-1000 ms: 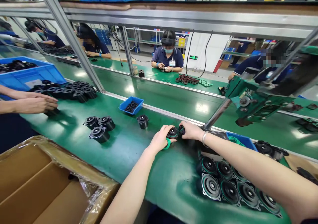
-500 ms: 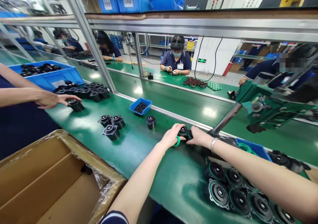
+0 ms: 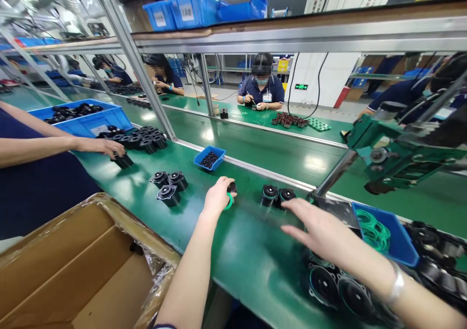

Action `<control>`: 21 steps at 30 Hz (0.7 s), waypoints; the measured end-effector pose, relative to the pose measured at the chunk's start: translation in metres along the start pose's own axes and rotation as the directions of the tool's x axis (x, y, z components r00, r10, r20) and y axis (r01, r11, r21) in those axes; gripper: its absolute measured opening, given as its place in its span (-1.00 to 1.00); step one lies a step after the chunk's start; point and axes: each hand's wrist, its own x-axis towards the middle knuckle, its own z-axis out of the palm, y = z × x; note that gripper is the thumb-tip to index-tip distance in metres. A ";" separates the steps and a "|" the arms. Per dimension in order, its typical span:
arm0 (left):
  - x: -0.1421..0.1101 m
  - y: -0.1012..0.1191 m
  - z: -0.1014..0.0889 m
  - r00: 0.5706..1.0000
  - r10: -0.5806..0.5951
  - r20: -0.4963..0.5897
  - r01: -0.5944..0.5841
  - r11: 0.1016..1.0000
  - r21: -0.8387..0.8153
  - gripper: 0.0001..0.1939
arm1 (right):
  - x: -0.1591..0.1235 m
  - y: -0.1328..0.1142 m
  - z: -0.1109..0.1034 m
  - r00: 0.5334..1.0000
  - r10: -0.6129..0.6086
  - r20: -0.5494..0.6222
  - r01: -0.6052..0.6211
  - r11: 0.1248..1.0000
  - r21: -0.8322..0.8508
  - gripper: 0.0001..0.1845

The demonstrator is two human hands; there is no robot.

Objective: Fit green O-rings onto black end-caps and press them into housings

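My left hand [image 3: 218, 195] is closed around a black cylindrical motor housing [image 3: 232, 187] on the green bench, most of it hidden by the fingers. A green rubber ring [image 3: 229, 202] hangs at the same hand's fingers. To the right, two black housings stand side by side, a left one [image 3: 270, 192] and a right one [image 3: 287, 194], with green rings around their tops. My right hand [image 3: 310, 222] is just in front of them, fingers apart and holding nothing. Under that forearm several ringed housings [image 3: 324, 284] are grouped.
A blue bin [image 3: 404, 248] of green rings sits at right, below a green machine [image 3: 394, 149]. Three housings [image 3: 168, 195] and a small blue tray [image 3: 221, 159] lie leftward. An open carton [image 3: 54, 270] is at front left. A co-worker's hand [image 3: 113, 149] holds another housing.
My left hand has moved left from the paired housings to a single housing, carrying the green ring. My right hand has let go of the pair and drawn back toward me.
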 end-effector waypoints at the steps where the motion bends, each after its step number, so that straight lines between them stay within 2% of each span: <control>1: -0.015 0.003 0.002 0.998 0.041 0.043 -0.041 0.999 -0.019 -0.54 | -0.017 -0.007 0.008 1.000 -0.015 -0.019 0.016 0.999 0.036 -0.56; 4: -0.067 0.012 0.011 0.969 0.181 0.170 -0.155 0.976 -0.155 -0.37 | -0.058 -0.030 0.031 1.000 -0.007 -0.011 0.008 0.990 0.144 -0.57; 6: -0.098 0.015 0.016 0.946 0.237 0.220 -0.173 0.946 -0.273 -0.28 | -0.071 -0.043 0.044 0.999 0.035 0.006 -0.035 0.979 0.203 -0.58; 9: -0.131 0.017 0.023 0.955 0.186 0.233 -0.100 0.936 -0.338 -0.15 | -0.072 -0.056 0.059 0.994 0.110 -0.010 -0.103 0.959 0.264 -0.56; 11: -0.142 0.015 0.028 0.965 0.123 0.233 -0.034 0.935 -0.353 -0.09 | -0.064 -0.061 0.068 0.991 0.129 -0.046 -0.110 0.952 0.285 -0.49; 14: -0.151 0.012 0.037 0.968 0.077 0.239 0.023 0.920 -0.392 -0.11 | -0.051 -0.069 0.079 0.991 0.109 -0.077 -0.083 0.956 0.282 -0.39; 17: -0.156 0.013 0.048 0.983 0.039 0.177 0.024 0.940 -0.340 -0.21 | -0.041 -0.078 0.087 0.992 0.090 -0.091 -0.068 0.973 0.222 -0.38; 21: -0.164 0.020 0.064 0.996 0.046 0.071 -0.024 0.958 -0.284 -0.37 | -0.033 -0.086 0.094 0.983 0.142 -0.118 -0.124 0.981 0.150 -0.41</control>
